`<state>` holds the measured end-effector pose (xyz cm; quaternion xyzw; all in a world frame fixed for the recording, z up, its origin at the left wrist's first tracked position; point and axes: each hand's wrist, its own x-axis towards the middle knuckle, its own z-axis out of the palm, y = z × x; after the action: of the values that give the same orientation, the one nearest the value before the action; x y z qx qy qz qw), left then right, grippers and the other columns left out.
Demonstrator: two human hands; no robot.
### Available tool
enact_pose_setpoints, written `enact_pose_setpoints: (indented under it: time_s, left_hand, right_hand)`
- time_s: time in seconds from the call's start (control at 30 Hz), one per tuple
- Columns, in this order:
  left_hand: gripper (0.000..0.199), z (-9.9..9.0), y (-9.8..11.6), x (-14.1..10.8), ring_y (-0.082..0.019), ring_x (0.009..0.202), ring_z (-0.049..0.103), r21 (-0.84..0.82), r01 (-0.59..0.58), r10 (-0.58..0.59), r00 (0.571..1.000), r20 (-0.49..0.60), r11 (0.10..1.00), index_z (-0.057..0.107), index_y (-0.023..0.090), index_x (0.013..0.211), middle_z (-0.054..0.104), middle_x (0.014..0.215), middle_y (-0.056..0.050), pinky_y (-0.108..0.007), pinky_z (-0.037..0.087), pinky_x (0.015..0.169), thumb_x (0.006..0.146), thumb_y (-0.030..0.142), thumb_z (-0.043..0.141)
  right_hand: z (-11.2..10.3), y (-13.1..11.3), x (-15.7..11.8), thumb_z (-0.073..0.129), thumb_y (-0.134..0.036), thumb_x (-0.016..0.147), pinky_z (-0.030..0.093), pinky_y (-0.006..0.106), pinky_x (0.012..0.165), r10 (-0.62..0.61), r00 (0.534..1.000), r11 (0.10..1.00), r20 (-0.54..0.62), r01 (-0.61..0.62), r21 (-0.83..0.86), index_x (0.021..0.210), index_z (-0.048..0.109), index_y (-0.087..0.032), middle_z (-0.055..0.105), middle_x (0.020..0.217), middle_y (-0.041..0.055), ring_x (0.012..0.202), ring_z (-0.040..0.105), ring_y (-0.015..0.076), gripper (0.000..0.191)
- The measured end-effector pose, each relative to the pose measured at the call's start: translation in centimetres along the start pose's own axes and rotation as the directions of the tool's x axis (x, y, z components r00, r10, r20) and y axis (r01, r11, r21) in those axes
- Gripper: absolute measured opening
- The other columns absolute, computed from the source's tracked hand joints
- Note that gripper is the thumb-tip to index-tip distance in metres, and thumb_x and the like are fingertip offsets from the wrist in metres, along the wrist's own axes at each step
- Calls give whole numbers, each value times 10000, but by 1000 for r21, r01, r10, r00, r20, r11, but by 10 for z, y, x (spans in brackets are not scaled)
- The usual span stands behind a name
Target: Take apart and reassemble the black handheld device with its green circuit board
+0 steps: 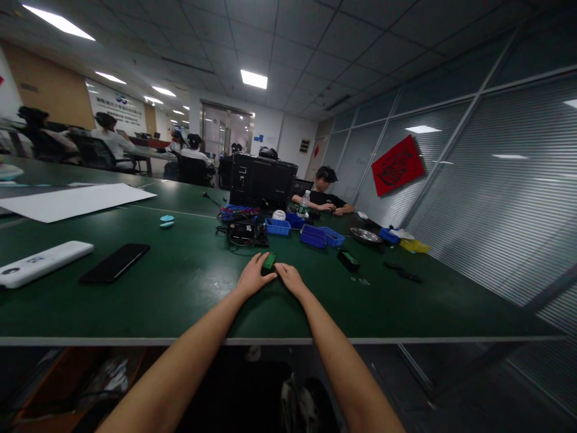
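A small green circuit board (269,260), apparently set in a dark casing, sits low over the table in front of me. My left hand (253,275) is closed around its left side, thumb across the near edge. From the right, my right hand (291,279) has its fingers pressed together against the board's right edge. The two hands partly cover the piece, so its lower side is hidden. Farther right lies a similar black case (348,260) with a green board showing inside, and small clear bits (363,281) lie near it.
Behind my hands are a power adapter with cables (241,233), blue bins (277,227), a baseball (279,214), a bottle (303,203) and a monitor (264,182). A phone (116,263) and white device (45,263) lie left. A person (325,189) sits across the table.
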<state>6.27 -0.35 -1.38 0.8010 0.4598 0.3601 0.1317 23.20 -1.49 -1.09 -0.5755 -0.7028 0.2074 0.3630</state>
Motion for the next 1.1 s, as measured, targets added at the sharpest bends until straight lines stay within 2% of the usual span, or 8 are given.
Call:
enact_pose_setpoints:
  time_s: [0.1, 0.2, 0.4, 0.57, 0.77, 0.9, 1.1]
  left_hand:
    - [629, 1, -2, 0, -218, 1204, 400, 13, 27, -27, 999, 18, 1000, 406, 215, 1280, 369, 1356, -92, -322, 313, 1000, 723, 466, 558]
    - [541, 2, -1, 1, -192, 1186, 422, 0, 44, -44, 998, 35, 999, 440, 187, 1255, 433, 1318, -77, -287, 308, 1005, 745, 329, 551]
    - [704, 1, -3, 2, -205, 1180, 433, -29, 188, -189, 981, -31, 982, 259, 129, 1359, 437, 1317, -117, -282, 332, 971, 729, 254, 548]
    - [736, -12, -23, 4, -226, 1146, 466, 1, 286, -285, 955, -81, 958, 228, 94, 1361, 468, 1277, -157, -304, 366, 933, 721, 268, 548]
    - [756, -58, -60, -2, -246, 1174, 440, 81, 398, -386, 913, -131, 914, 209, 85, 1368, 446, 1304, -150, -315, 351, 957, 722, 301, 536]
    - [775, -97, -88, -9, -267, 1167, 446, 125, 501, -475, 859, -191, 856, 192, 79, 1376, 461, 1291, -150, -330, 361, 955, 723, 320, 531]
    - [783, -151, -133, -24, -298, 1179, 428, 175, 607, -548, 784, -290, 776, 194, 51, 1373, 427, 1312, -182, -369, 373, 949, 725, 353, 514]
  right_hand:
    - [1, 0, 1, 376, -471, 835, 430, 247, 611, -32, 998, 987, 49, 24, 159, 955, 642, -194, 648, 774, 21, 595, 543, 122, 402]
    - [1, 4, 4, 401, -464, 816, 414, 223, 537, 2, 1000, 967, 18, -7, 253, 878, 645, -146, 643, 706, 28, 503, 502, 98, 405]
    - [-8, 14, 8, 441, -425, 787, 388, 210, 511, 57, 993, 979, -100, -36, 198, 727, 638, -146, 637, 639, 25, 475, 488, 92, 347]
    - [-16, 18, 6, 462, -374, 762, 394, 212, 524, 88, 989, 978, -119, -64, 197, 707, 629, -150, 640, 654, 26, 501, 503, 99, 285]
    - [-17, 19, 6, 481, -345, 741, 396, 221, 532, 103, 988, 975, -117, -77, 209, 739, 633, -145, 636, 650, 30, 519, 509, 107, 252]
    - [-17, 20, 6, 483, -341, 738, 398, 225, 533, 92, 989, 975, -119, -65, 212, 767, 636, -142, 636, 645, 32, 525, 515, 114, 252]
    - [-17, 22, 7, 480, -326, 739, 400, 225, 539, 86, 990, 977, -113, -62, 202, 788, 637, -141, 636, 655, 32, 534, 517, 115, 248]
